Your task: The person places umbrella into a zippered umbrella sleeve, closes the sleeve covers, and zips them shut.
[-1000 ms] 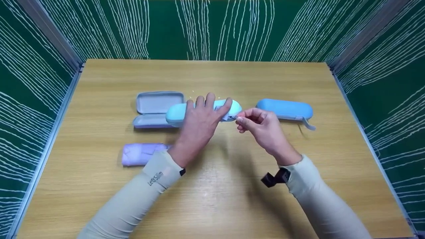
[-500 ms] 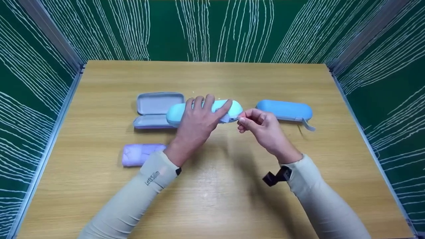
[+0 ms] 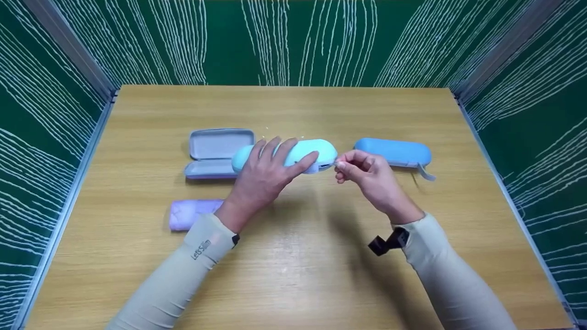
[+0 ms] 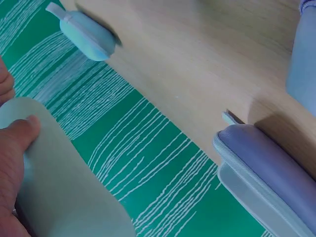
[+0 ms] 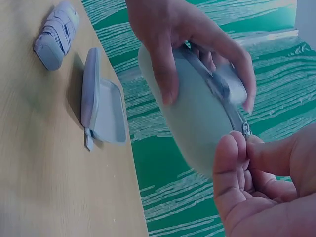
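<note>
My left hand (image 3: 263, 172) grips a mint-green hard zip case (image 3: 316, 149) above the table, thumb on the near side and fingers over the top. A pale strap loop (image 5: 232, 86) sits on its zip side in the right wrist view. At the case's right end, my right hand (image 3: 367, 176) pinches the zip by its small metal slider (image 5: 246, 128), between thumb and bent index finger. A short dark gap shows along the zip beside those fingers. The left wrist view has the case (image 4: 69, 173) at lower left, with the left thumb on it.
Behind the left hand lies an opened grey-lined case (image 3: 221, 143) with a purple shell. To the right lies a closed blue case (image 3: 393, 151) with a strap. A lavender wrapped bundle (image 3: 192, 213) lies front left, partly behind the left arm. Green walls (image 3: 293, 41) border the wooden table (image 3: 293, 275).
The right hand has drawn a little to the right, pinching the zip slider. The mint case has shifted slightly right and tilted, while the left hand has slid left along it and its thumb lowered.
</note>
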Available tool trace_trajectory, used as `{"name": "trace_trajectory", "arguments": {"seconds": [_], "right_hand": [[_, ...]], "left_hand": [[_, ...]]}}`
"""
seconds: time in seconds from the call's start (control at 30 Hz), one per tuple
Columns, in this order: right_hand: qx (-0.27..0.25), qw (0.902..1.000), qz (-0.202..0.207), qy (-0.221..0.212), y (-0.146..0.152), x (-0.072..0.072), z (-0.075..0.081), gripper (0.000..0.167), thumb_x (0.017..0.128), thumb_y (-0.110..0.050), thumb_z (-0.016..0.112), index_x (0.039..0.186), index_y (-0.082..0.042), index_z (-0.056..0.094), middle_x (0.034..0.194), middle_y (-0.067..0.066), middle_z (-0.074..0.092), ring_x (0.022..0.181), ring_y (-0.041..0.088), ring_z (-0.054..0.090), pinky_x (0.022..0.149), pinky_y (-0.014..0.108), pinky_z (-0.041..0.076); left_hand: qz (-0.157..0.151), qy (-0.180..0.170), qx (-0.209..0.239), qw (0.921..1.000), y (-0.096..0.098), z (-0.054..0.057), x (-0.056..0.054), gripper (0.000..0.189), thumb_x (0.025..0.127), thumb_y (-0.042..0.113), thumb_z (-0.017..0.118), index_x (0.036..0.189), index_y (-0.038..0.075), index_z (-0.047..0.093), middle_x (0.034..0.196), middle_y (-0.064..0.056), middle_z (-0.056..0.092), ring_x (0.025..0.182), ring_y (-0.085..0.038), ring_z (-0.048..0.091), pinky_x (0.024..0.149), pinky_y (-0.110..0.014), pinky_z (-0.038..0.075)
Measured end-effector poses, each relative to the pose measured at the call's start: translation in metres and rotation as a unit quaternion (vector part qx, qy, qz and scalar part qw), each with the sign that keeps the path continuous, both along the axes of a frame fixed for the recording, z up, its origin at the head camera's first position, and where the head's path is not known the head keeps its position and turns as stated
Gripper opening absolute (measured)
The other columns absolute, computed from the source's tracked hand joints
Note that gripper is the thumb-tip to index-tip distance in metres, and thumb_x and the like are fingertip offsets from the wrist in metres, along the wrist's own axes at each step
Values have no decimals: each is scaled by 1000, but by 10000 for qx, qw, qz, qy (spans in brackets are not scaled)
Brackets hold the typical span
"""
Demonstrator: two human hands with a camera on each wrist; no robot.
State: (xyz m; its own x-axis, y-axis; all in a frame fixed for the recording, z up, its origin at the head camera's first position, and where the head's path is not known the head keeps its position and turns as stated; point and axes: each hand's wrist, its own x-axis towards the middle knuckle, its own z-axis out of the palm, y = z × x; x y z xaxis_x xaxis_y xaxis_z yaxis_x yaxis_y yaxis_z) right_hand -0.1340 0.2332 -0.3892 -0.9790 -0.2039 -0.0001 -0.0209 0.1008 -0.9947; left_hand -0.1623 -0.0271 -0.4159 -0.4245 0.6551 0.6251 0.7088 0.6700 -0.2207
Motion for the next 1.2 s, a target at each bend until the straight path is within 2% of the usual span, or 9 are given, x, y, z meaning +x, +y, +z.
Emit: {"name": "trace_trajectory", "arguments": {"seconds": [0.1, 0.23, 0.5, 0.63, 0.77, 0.9, 1.0, 1.1, 1.2], "right_hand": [[-48, 10000, -53, -26, 1, 1, -1, 20, 101, -7, 66, 106, 12, 63, 95, 19, 65, 82, 19, 66, 82, 34, 60], [-89, 10000, -22, -18, -4, 3, 1, 25, 100, -8, 68, 108, 15, 62, 96, 23, 65, 82, 19, 66, 82, 34, 60], [-243, 9989, -374, -120, -10, 5, 5, 21, 100, -11, 68, 106, 9, 66, 95, 18, 66, 81, 18, 66, 82, 34, 60], [-159, 9992, -344, -129, -10, 5, 4, 24, 100, -10, 69, 108, 12, 66, 95, 18, 67, 81, 19, 67, 81, 34, 61], [499, 9987, -20, 57, -1, 2, 7, 25, 97, -13, 73, 109, 8, 68, 97, 18, 69, 84, 26, 67, 80, 32, 60], [1301, 9889, 32, 717, 7, -3, 9, 24, 95, -14, 77, 113, 1, 69, 107, 17, 68, 91, 31, 63, 79, 27, 57], [1449, 9829, 119, 1126, 9, -8, 5, 37, 92, -11, 80, 124, 0, 63, 123, 13, 65, 107, 26, 63, 90, 33, 55], [1386, 9820, 554, 1155, 10, -13, 1, 54, 90, -12, 82, 136, -4, 56, 140, 7, 58, 127, 24, 58, 105, 42, 50], [1377, 9789, 985, 1140, 11, -14, -2, 62, 89, -13, 84, 143, -9, 55, 145, 2, 56, 129, 22, 56, 108, 46, 47]], "left_hand": [[-16, -40, 19, 10000, -1, 1, 1, 53, 100, 17, 69, 146, 31, 48, 135, -19, 58, 114, -42, 63, 96, -60, 52], [121, -31, -101, 9999, 2, 4, 2, 52, 99, 16, 70, 145, 32, 51, 133, -19, 58, 110, -42, 63, 93, -57, 53], [487, 67, -284, 9984, 15, 12, 7, 51, 96, 14, 71, 141, 32, 57, 128, -19, 61, 103, -41, 65, 89, -55, 56], [537, 39, -365, 9979, 15, 13, 9, 50, 96, 15, 72, 141, 32, 57, 129, -19, 61, 103, -41, 65, 89, -55, 56], [423, -44, -370, 9984, 12, 9, 9, 51, 96, 14, 72, 142, 31, 57, 131, -20, 61, 105, -42, 64, 89, -55, 55], [203, -29, -352, 9992, 10, 7, 6, 51, 95, 15, 74, 140, 27, 56, 131, -19, 60, 108, -41, 64, 91, -54, 55], [22, -34, -319, 9995, 8, 6, 5, 46, 96, 15, 74, 137, 20, 55, 133, -16, 60, 113, -40, 63, 94, -54, 54], [-171, -85, -271, 9995, 7, 6, 5, 44, 96, 15, 75, 134, 13, 53, 135, -14, 60, 118, -38, 62, 99, -54, 52], [-333, -109, -225, 9991, 7, 5, 5, 46, 94, 16, 76, 132, 10, 51, 137, -12, 60, 122, -37, 61, 102, -53, 51]]}}
